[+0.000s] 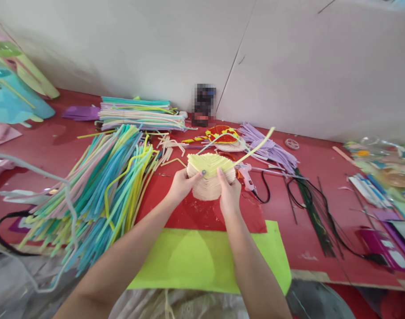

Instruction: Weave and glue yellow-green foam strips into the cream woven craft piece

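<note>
pale yellow fan-shaped woven piece sits up off the red table, clamped between both hands. left hand grips its left edge, right hand its right edge, about equally close. a loose yellow strip trails up and to the right, on the right hand's side. glue gun lies just beside it.

- No word, number or brand is readable anywhere from where I stand.
- The dark object against the wall is blurred, so anything on it is lost.
- The packets at the right end of the counter show pale label patches, too small to make out.
</note>
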`<act>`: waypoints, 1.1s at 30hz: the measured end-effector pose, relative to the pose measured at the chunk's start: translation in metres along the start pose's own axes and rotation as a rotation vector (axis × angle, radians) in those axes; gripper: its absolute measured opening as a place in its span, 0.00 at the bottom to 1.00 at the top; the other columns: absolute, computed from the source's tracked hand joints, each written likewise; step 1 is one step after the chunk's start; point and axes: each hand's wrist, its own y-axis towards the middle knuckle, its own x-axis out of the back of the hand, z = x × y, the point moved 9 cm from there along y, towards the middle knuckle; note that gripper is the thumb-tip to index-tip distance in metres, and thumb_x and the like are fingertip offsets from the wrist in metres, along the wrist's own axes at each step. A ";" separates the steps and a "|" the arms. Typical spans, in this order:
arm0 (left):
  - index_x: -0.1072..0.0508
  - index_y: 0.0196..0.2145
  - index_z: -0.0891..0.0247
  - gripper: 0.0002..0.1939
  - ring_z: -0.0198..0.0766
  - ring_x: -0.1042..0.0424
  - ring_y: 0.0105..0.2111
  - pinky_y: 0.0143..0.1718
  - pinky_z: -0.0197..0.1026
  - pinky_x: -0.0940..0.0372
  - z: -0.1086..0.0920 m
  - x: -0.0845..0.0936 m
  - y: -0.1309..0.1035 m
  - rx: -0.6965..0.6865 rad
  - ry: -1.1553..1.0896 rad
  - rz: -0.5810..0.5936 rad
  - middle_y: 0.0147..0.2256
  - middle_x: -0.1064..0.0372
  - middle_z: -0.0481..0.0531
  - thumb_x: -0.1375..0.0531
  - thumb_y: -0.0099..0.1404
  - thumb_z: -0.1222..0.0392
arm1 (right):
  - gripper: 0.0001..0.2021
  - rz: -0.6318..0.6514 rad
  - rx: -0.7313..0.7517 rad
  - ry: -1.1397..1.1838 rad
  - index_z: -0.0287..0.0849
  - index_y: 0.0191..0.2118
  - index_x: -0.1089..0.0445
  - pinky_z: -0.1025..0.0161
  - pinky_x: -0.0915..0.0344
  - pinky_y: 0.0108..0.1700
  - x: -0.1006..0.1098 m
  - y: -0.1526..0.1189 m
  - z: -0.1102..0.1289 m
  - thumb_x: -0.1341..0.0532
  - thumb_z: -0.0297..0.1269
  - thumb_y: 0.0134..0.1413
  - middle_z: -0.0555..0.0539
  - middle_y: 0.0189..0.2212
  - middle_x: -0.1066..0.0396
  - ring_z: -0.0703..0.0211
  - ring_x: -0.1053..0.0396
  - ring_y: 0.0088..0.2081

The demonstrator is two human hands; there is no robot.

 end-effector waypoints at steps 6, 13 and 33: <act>0.23 0.36 0.63 0.20 0.34 0.28 0.28 0.28 0.34 0.35 -0.012 0.018 0.004 -0.068 -0.040 -0.121 0.30 0.25 0.50 0.39 0.60 0.42 | 0.23 -0.012 0.000 0.000 0.38 0.43 0.24 0.52 0.30 0.51 0.004 0.004 -0.003 0.30 0.47 0.42 0.43 0.44 0.23 0.49 0.25 0.47; 0.25 0.36 0.62 0.15 0.35 0.25 0.27 0.31 0.36 0.30 -0.021 0.037 0.007 -0.111 -0.045 -0.282 0.30 0.25 0.51 0.38 0.59 0.47 | 0.23 -0.005 0.031 -0.055 0.38 0.43 0.24 0.54 0.30 0.51 0.006 0.007 0.000 0.30 0.47 0.43 0.42 0.44 0.23 0.50 0.25 0.47; 0.29 0.31 0.62 0.12 0.33 0.27 0.23 0.29 0.36 0.31 -0.013 0.038 0.011 0.002 -0.114 -0.274 0.25 0.27 0.48 0.34 0.53 0.53 | 0.22 0.017 0.168 -0.372 0.37 0.40 0.23 0.58 0.30 0.44 0.000 -0.003 0.024 0.34 0.51 0.46 0.43 0.36 0.21 0.52 0.24 0.38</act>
